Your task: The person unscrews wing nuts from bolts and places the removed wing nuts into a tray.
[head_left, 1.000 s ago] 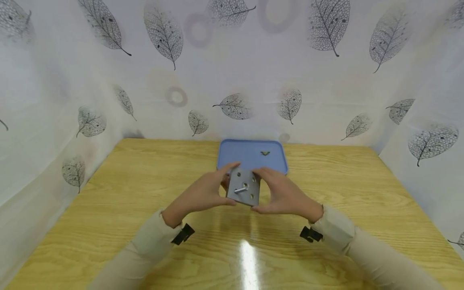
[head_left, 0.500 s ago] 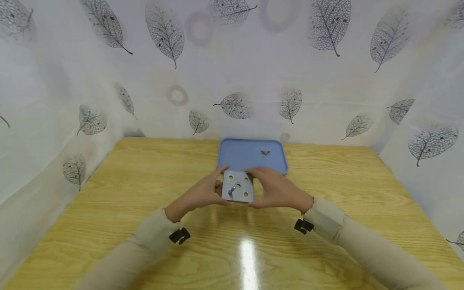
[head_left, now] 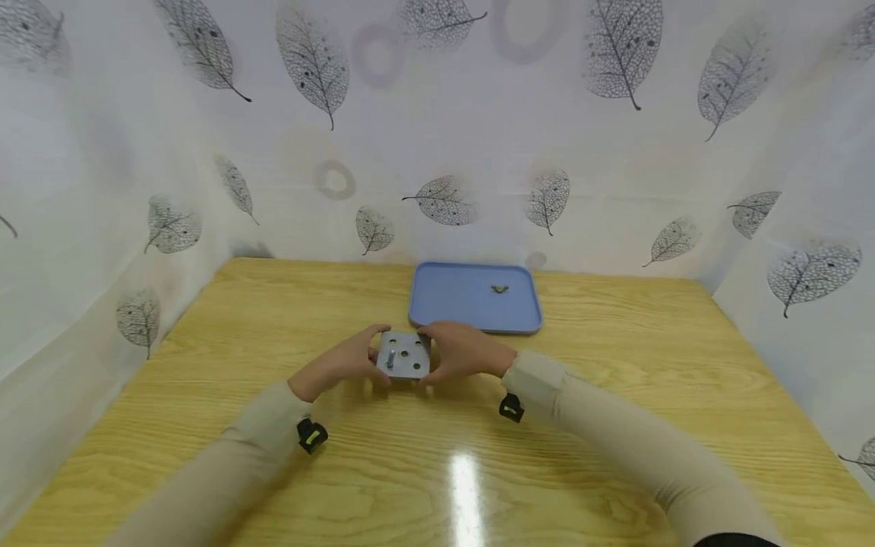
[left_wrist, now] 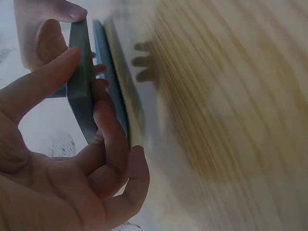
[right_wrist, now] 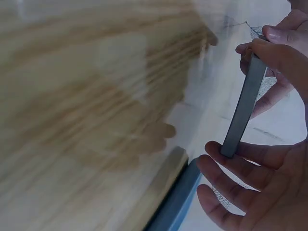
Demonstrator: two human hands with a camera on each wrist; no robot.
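Note:
Both hands hold a square grey metal plate from opposite sides, above the wooden table. It has several round holes, and a bolt sticks up from its left part. At the left edge, my left hand grips with thumb and fingers; its wrist view shows fingertips under the plate. My right hand pinches the right edge, thumb at the near corner and fingers at the far one. The right wrist view shows the plate edge-on, with the other fingers spread loosely.
Behind the hands lies a blue tray at the table's back edge. A small brass-coloured wing nut rests in it. Leaf-patterned cloth surrounds the table at the back and sides.
Both hands have carried the plate to the left, out from in front of the tray. The plate has turned and lies flatter, and the bolt now points more upright.

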